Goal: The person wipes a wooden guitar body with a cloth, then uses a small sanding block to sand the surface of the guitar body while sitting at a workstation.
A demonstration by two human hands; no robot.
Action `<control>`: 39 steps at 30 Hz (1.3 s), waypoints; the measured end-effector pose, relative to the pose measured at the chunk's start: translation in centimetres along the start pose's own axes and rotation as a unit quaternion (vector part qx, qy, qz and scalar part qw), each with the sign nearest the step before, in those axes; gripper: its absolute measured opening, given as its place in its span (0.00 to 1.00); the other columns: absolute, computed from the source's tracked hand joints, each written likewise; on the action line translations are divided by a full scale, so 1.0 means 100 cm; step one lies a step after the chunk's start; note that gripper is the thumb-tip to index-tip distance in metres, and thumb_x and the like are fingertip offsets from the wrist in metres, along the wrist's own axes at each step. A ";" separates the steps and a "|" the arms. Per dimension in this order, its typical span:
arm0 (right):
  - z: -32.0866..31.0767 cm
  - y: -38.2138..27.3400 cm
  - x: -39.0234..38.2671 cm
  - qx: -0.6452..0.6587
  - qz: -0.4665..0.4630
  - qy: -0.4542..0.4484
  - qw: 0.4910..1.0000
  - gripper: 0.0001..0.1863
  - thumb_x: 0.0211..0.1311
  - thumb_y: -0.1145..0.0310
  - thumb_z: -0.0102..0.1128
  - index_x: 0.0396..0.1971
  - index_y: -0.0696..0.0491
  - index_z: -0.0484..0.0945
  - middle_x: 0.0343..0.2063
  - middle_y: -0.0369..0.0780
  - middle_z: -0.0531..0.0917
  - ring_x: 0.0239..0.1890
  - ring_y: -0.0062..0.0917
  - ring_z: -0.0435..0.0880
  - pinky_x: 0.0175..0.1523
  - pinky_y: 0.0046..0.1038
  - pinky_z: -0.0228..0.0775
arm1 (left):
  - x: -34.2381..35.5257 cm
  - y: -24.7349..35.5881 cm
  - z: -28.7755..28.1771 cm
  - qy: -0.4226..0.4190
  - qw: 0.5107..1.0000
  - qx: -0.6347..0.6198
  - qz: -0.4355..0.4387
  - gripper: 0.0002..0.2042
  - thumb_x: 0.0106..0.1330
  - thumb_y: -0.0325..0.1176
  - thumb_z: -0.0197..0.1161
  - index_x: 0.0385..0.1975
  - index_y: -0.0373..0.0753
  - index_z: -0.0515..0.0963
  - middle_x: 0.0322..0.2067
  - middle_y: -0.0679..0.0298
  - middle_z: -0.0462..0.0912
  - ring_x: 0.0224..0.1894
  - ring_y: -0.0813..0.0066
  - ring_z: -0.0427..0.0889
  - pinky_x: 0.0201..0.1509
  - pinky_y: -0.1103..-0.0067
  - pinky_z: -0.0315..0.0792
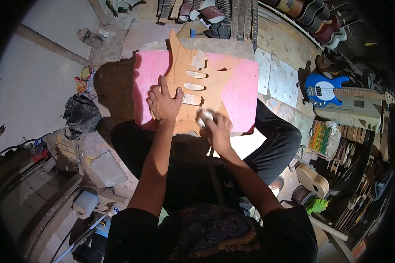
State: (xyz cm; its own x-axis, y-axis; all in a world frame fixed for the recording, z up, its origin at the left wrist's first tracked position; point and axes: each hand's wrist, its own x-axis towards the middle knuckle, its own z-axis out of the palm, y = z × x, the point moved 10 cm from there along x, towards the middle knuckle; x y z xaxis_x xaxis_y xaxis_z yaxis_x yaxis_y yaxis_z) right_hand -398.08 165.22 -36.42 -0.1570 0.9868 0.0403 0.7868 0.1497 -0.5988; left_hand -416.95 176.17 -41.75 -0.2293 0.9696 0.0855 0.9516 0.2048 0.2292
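An unpainted, tan electric guitar body (210,81) with several routed cavities lies on a pink foam pad (243,87) before me. My left hand (164,103) rests on the body's left side, fingers spread, thumb beside the cavities. Against the lower right part of the body, my right hand (217,128) grips a small whitish pad (205,116), perhaps folded sandpaper. Motion smears that hand, and its fingers partly hide the pad.
A blue electric guitar (322,90) lies at the right, above a pale guitar body (312,179) and stacked wooden parts. A black plastic bag (81,115) and small cans (87,73) stand left. Tools and fretted necks (241,19) lie beyond the pink pad.
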 end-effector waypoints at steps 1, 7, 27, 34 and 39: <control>-0.011 -0.016 0.023 -0.043 -0.049 0.049 0.997 0.21 0.62 0.68 0.59 0.56 0.51 0.76 0.54 0.47 0.76 0.53 0.44 0.75 0.50 0.35 0.71 | -0.002 0.000 0.002 0.009 1.000 -0.002 0.004 0.37 0.59 0.57 0.62 0.68 0.46 0.66 0.47 0.53 0.75 0.52 0.54 0.74 0.55 0.60 0.69; 0.010 0.008 -0.025 -0.065 -0.006 0.007 0.998 0.19 0.60 0.64 0.60 0.53 0.46 0.80 0.57 0.42 0.75 0.55 0.38 0.73 0.58 0.38 0.63 | -0.001 -0.004 0.003 0.006 1.000 0.004 -0.002 0.37 0.59 0.56 0.62 0.68 0.46 0.66 0.47 0.54 0.75 0.52 0.55 0.74 0.55 0.60 0.69; -0.002 0.002 0.036 -0.078 -0.029 0.094 0.992 0.15 0.69 0.64 0.56 0.51 0.51 0.77 0.35 0.43 0.77 0.32 0.27 0.75 0.34 0.26 0.67 | -0.003 -0.001 0.005 -0.003 1.000 -0.013 -0.002 0.37 0.60 0.56 0.61 0.68 0.46 0.66 0.48 0.53 0.74 0.53 0.55 0.73 0.56 0.60 0.68; -0.003 -0.010 0.012 -0.074 -0.068 0.039 0.994 0.26 0.53 0.72 0.64 0.56 0.47 0.77 0.54 0.46 0.76 0.52 0.42 0.76 0.51 0.33 0.69 | 0.000 0.000 0.001 -0.001 1.000 -0.009 -0.001 0.36 0.60 0.55 0.61 0.67 0.45 0.66 0.48 0.52 0.75 0.53 0.54 0.73 0.55 0.60 0.69; 0.005 0.000 0.013 -0.011 0.004 0.019 1.000 0.22 0.59 0.70 0.62 0.55 0.44 0.77 0.53 0.45 0.77 0.53 0.43 0.75 0.53 0.34 0.68 | -0.004 -0.006 0.002 0.004 1.000 -0.007 0.000 0.36 0.60 0.55 0.62 0.67 0.44 0.66 0.48 0.52 0.74 0.52 0.54 0.74 0.55 0.60 0.69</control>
State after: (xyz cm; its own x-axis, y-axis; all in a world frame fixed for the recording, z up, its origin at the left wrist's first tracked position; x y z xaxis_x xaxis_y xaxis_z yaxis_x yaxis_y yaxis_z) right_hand -398.60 166.44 -36.77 -0.1281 0.9895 0.0669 0.8014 0.1430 -0.5807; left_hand -417.35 175.66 -42.07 -0.2308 0.9685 0.0941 0.9489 0.2026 0.2418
